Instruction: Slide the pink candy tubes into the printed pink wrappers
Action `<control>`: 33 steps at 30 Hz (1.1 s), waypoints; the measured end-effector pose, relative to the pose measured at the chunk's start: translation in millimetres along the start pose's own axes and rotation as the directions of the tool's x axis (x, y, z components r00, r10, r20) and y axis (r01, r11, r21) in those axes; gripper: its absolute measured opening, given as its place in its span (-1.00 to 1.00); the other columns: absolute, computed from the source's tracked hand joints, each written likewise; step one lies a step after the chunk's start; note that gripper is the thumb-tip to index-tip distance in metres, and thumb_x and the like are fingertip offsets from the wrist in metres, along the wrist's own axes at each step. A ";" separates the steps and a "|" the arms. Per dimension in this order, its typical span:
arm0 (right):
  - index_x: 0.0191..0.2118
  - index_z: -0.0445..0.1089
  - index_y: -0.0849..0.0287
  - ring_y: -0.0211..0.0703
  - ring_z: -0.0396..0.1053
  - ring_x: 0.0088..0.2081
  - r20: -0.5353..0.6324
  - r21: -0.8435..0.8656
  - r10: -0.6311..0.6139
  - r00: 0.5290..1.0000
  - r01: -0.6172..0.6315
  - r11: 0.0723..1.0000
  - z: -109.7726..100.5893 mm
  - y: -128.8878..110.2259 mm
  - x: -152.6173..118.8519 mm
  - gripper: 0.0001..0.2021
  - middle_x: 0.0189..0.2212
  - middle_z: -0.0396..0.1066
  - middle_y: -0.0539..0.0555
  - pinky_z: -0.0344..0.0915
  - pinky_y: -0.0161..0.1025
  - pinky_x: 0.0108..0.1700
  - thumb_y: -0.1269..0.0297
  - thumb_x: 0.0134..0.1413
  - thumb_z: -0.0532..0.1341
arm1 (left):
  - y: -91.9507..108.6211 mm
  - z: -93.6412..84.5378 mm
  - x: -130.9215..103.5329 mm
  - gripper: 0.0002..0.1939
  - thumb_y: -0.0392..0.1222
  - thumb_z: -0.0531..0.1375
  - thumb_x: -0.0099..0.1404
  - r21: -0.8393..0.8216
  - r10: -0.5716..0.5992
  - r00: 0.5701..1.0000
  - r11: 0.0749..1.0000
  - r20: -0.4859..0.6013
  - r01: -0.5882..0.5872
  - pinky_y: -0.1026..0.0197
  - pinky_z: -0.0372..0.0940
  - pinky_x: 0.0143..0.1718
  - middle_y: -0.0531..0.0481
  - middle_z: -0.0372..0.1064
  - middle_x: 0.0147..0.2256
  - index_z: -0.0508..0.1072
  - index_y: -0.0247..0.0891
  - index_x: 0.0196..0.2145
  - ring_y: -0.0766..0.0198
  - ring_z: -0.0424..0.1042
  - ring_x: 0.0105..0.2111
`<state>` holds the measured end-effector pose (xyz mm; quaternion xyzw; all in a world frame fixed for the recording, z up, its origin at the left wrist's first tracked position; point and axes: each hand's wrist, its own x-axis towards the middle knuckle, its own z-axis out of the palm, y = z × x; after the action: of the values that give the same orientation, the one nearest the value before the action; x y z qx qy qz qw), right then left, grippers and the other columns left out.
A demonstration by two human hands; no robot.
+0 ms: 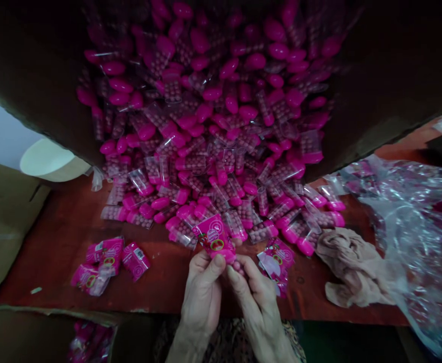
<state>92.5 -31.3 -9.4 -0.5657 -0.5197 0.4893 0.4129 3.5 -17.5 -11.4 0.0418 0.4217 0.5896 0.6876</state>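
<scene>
Near the front of the table, my left hand (202,287) is closed on a pink printed sleeve (214,231), its thumb pressing at the lower edge. My right hand (255,297) pinches a small candy container (237,266) with pink balls, held against the sleeve's lower end. A pink cap (226,256) shows between the thumbs; my fingers cover much of the container. Just right of my right hand lies a stack of flat pink sleeves (281,257). To the left, several sleeved candy containers (105,259) rest on the red-brown table (160,282).
A large heap of clear candy containers (206,121) with pink caps spills from a dark box (387,65). A crumpled cloth (351,262) and clear plastic bags (421,217) lie right. A white bowl (50,161) is left; an open carton (35,333) holds pink packs below.
</scene>
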 end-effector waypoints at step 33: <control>-0.13 0.32 0.18 -0.33 0.19 -0.57 0.100 0.215 0.179 0.979 -0.197 0.957 6.0 8.6 -2.6 -0.74 -0.60 0.22 -0.08 0.20 -0.41 -0.51 0.14 0.18 0.08 | -3.2 -3.6 -2.9 -0.82 -0.14 0.31 0.05 0.027 0.017 0.993 1.000 -0.120 -0.014 0.37 0.26 -0.54 0.02 0.38 -0.57 0.51 -0.33 -0.46 0.42 0.29 -0.60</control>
<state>88.3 -35.1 -18.6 -0.5427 -0.4212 0.6038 0.4045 4.0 -22.5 -13.9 0.0183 0.4698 0.5908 0.6557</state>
